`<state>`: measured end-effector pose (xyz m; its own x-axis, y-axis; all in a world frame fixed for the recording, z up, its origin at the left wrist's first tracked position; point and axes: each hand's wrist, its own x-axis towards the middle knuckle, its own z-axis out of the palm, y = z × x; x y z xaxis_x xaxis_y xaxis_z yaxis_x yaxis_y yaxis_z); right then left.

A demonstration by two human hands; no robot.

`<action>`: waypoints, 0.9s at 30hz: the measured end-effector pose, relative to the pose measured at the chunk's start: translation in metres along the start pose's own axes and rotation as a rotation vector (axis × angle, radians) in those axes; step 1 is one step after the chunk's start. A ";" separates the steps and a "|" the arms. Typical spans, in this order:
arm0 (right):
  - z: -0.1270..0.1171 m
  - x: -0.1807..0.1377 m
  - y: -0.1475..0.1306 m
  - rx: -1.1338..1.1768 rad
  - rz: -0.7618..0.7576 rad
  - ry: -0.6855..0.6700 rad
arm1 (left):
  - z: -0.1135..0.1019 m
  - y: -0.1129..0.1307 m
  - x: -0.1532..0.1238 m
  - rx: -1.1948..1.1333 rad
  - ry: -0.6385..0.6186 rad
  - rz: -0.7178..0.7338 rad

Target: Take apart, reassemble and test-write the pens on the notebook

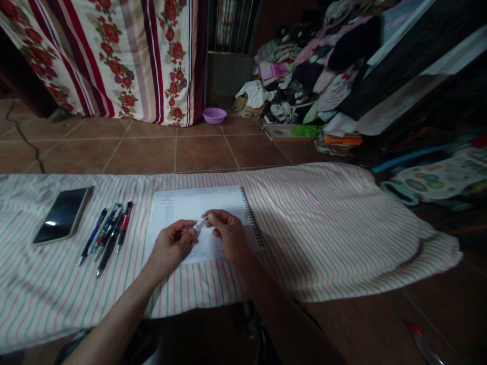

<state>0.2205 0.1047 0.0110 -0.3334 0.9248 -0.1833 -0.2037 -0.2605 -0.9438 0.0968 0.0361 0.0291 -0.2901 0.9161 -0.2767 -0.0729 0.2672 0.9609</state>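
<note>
My left hand [171, 247] and my right hand [227, 231] meet over a spiral notebook [190, 205] that lies open on a striped cloth [323, 238]. Both hands pinch the same small white pen-like object [200, 223], the left at its near end, the right at its far end. The fingers of both are curled closed. A row of several pens [108, 234] lies left of the notebook. A dark phone [63, 214] lies further left. A thin pink stick [318, 204] rests on the cloth to the right.
Brown tiled floor [152, 152] stretches beyond the cloth. A floral striped curtain [114, 56] hangs at the back left, with a purple bowl [214, 115] beside it. A heap of clothes and clutter [315, 66] fills the back right. A patterned mat [437, 180] lies at right.
</note>
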 end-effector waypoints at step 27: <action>-0.002 0.007 0.002 0.304 0.000 0.154 | -0.005 -0.018 0.005 0.184 0.095 0.089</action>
<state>0.2197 0.1117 0.0071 -0.1955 0.9497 -0.2446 -0.4764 -0.3100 -0.8228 0.0915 0.0344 0.0109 -0.3765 0.9087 -0.1805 0.1293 0.2445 0.9610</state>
